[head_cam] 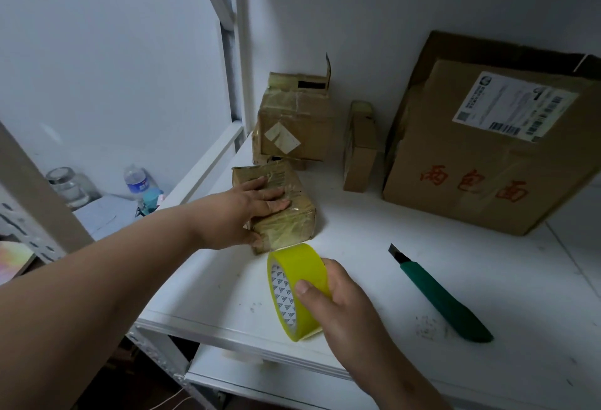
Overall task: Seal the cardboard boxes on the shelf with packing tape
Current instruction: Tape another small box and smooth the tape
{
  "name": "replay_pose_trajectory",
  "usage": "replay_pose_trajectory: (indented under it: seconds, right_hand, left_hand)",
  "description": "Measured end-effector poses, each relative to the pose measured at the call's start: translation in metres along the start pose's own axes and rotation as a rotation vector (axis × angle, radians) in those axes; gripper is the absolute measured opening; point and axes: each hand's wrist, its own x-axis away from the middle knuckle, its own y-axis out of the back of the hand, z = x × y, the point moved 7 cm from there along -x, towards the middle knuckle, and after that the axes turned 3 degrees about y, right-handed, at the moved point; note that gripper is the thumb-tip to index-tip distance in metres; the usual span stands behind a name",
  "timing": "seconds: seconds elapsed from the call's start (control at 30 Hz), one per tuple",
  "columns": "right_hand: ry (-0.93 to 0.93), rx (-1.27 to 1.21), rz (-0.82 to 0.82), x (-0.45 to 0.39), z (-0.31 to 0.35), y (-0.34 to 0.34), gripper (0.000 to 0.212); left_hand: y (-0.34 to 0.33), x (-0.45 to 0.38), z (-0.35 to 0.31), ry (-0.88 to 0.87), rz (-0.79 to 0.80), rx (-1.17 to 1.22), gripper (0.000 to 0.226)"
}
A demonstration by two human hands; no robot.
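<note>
The small taped box [276, 204] lies on the white shelf [374, 266], and everything else is placed from it. The left hand [252, 211] rests flat on its top, fingers straight and close together, the thumb down against its near side. Just in front of the small taped box, touching or nearly touching its near lower edge, the right hand [338, 295] grips a yellow tape roll [297, 289] standing on edge, thumb curled over the outer band and fingers wrapped behind it. Right of the box and nearer the shelf front lies a green utility knife [445, 300], its blade pointing back toward the wall. Behind the box stands a taller box with a raised flap [294, 120]; right of that, a thin carton [359, 146] stands on edge, and further right a large labelled box [487, 149] leans against the wall. Left of the box, beyond the shelf edge and lower down, are a plastic water bottle [136, 182] and a glass jar [66, 187].
</note>
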Motion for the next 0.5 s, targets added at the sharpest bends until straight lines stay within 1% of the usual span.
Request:
replay_pose_trajectory:
  seconds: [0.13,0.17,0.2,0.27,0.33,0.4,0.5]
  right_hand:
    - [-0.006,0.022,-0.013,0.0,-0.005,-0.008,0.081]
    - [-0.004,0.035,-0.013,0.001,-0.006,-0.01,0.083]
    - [0.001,0.04,-0.016,0.002,-0.005,-0.01,0.08]
    - [0.017,0.037,-0.022,0.002,-0.004,-0.01,0.068]
    - [0.021,0.034,-0.026,0.0,-0.005,-0.008,0.06]
    - [0.021,0.009,-0.02,-0.001,-0.006,-0.007,0.06]
    - [0.021,-0.026,0.005,-0.003,-0.007,-0.007,0.064]
  left_hand:
    - [0.001,0.002,0.008,0.054,-0.05,-0.007,0.086]
    - [0.001,0.003,0.009,0.065,-0.066,-0.005,0.087]
    - [0.0,0.005,0.01,0.076,-0.084,0.002,0.089]
    - [-0.001,0.009,0.01,0.093,-0.126,0.028,0.093]
    - [-0.001,0.012,0.009,0.099,-0.167,0.051,0.092]
    - [-0.001,0.015,0.007,0.096,-0.213,0.076,0.089]
    - [0.002,0.023,0.004,0.08,-0.304,0.157,0.087]
